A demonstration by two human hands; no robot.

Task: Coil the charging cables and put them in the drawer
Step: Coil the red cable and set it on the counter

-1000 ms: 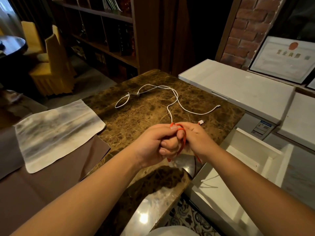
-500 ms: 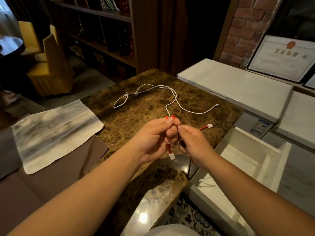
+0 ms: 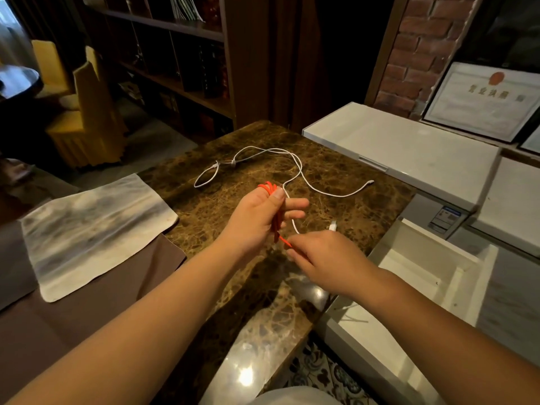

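Observation:
My left hand [image 3: 257, 220] grips a red charging cable [image 3: 274, 222] bunched into several loops above the brown marble table [image 3: 233, 200]. The loops stick out above my thumb and hang below my palm. My right hand [image 3: 324, 258] pinches the cable's loose red end just below the bundle; a white plug [image 3: 332, 227] shows right above that hand. A white charging cable [image 3: 263, 168] lies uncoiled on the table behind my hands. The open white drawer [image 3: 415, 276] is to the right of the table, level with my right hand.
A stained white cloth [image 3: 90, 226] lies on a brown mat [image 3: 87, 302] at the left. White cabinet tops [image 3: 394, 153] stand at the back right below a framed certificate [image 3: 485, 103]. Bookshelves [image 3: 181, 54] and yellow chairs [image 3: 84, 112] are behind the table.
My hands have come apart. The left hand rose with the looped red cable; the right hand dropped lower and to the right, drawing the cable's free end out.

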